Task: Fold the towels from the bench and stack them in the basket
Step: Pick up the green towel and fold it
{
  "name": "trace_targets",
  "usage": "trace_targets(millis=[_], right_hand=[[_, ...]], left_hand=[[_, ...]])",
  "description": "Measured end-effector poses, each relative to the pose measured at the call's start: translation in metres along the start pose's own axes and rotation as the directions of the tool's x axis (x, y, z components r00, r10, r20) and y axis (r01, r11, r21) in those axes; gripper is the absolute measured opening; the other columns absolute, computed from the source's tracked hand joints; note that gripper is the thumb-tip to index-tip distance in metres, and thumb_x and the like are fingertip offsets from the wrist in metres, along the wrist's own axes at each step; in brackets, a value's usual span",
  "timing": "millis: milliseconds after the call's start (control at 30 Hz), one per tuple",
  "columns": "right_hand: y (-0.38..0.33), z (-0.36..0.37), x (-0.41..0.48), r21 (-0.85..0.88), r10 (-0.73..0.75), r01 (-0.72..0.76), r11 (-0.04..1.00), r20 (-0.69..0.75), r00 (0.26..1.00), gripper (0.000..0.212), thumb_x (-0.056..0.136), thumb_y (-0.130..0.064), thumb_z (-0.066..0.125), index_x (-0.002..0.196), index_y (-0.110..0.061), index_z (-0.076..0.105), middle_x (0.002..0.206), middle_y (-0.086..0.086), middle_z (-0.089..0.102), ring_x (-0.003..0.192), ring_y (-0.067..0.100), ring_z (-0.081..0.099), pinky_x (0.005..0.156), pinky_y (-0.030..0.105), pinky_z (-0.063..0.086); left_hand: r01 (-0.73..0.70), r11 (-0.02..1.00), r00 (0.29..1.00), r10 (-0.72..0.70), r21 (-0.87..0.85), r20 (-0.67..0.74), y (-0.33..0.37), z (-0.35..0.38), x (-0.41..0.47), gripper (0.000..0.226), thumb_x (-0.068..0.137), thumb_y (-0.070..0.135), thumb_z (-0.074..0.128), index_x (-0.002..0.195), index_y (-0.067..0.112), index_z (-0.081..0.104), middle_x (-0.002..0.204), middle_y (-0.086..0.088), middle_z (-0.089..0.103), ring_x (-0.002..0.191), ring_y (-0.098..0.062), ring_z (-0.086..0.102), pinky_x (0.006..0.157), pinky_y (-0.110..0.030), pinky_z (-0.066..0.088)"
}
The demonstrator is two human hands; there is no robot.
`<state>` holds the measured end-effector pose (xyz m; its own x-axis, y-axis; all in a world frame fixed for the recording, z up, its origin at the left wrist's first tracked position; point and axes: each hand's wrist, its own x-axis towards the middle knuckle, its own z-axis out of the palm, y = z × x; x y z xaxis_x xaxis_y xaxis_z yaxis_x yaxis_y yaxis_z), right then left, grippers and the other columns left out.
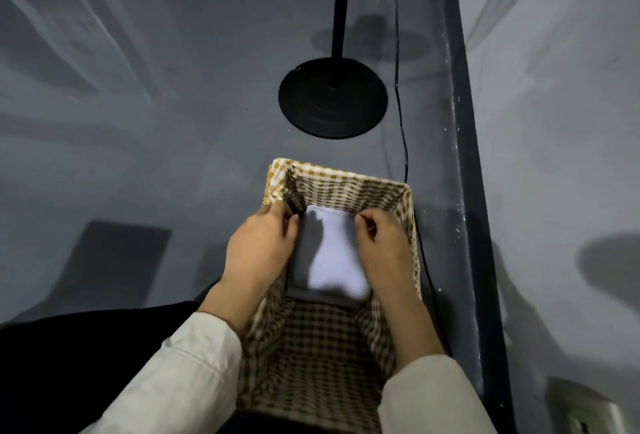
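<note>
A folded white towel (332, 253) lies inside the basket (349, 184), which is lined with brown-and-white checked cloth and stands on the grey floor. The towel sits in the far half of the basket on top of a grey folded layer. My left hand (259, 246) grips the towel's left edge with curled fingers. Along the towel's right edge, my right hand (384, 246) holds it the same way. Both forearms reach down into the basket in light sleeves. The bench is out of view.
A black lamp stand with a round base (332, 97) rises just beyond the basket. A black cable (401, 128) runs down past the basket's right side. A dark skirting (464, 156) and wall close the right. A dark mat (114, 260) lies left.
</note>
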<state>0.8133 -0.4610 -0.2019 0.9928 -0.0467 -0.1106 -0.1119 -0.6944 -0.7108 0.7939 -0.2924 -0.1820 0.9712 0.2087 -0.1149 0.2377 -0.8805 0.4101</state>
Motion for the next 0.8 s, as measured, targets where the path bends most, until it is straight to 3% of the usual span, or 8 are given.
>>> trace_targets(millis=[200,400,500,700,800], right_hand=[[-0.052,0.004,-0.014,-0.027,-0.154,0.155,0.988,0.032,0.988,0.019,0.098,-0.023,0.047,0.106,-0.013,0.061,0.108,0.003,0.06,0.095,0.016,0.053,0.078,0.026,0.04],[-0.132,0.04,-0.041,0.073,-0.344,0.341,0.937,0.03,0.939,0.018,0.093,-0.019,0.051,0.087,-0.007,0.063,0.086,0.006,0.059,0.084,0.026,0.055,0.079,0.038,0.043],[-0.184,0.065,-0.063,0.043,-0.413,0.411,0.911,0.15,0.899,0.015,0.095,-0.017,0.052,0.096,-0.008,0.065,0.098,0.011,0.062,0.096,0.03,0.055,0.088,0.039,0.041],[-0.288,0.129,-0.134,0.166,-0.651,0.631,0.758,0.263,0.712,0.011,0.093,-0.013,0.056,0.093,-0.007,0.065,0.093,0.014,0.061,0.09,0.035,0.057,0.08,0.042,0.046],[-0.332,0.158,-0.18,0.233,-0.747,0.718,0.656,0.338,0.572,0.014,0.096,-0.017,0.052,0.097,-0.01,0.064,0.09,0.001,0.055,0.091,0.026,0.055,0.076,0.033,0.042]], left_hand=[[0.033,0.999,0.998,-0.033,0.004,-0.053,-0.026,-0.051,-0.018,0.027,0.099,0.036,0.042,0.107,0.014,0.056,0.104,-0.01,0.062,0.094,-0.033,0.058,0.068,-0.034,0.039],[0.136,0.991,0.971,-0.137,-0.017,-0.197,-0.085,-0.118,-0.055,0.025,0.097,0.034,0.046,0.106,0.015,0.058,0.103,-0.01,0.064,0.096,-0.033,0.059,0.074,-0.036,0.045],[0.228,0.973,0.932,-0.231,-0.045,-0.28,-0.128,-0.156,-0.082,0.023,0.097,0.034,0.046,0.103,0.015,0.058,0.102,-0.008,0.066,0.095,-0.031,0.06,0.073,-0.036,0.045],[0.416,0.909,0.802,-0.383,-0.031,-0.458,-0.219,-0.23,-0.166,0.023,0.097,0.036,0.046,0.098,0.016,0.055,0.098,-0.006,0.066,0.095,-0.031,0.061,0.07,-0.037,0.045],[0.538,0.841,0.705,-0.484,-0.054,-0.518,-0.259,-0.258,-0.223,0.022,0.098,0.037,0.043,0.101,0.019,0.054,0.099,-0.002,0.064,0.092,-0.027,0.061,0.067,-0.034,0.044]])
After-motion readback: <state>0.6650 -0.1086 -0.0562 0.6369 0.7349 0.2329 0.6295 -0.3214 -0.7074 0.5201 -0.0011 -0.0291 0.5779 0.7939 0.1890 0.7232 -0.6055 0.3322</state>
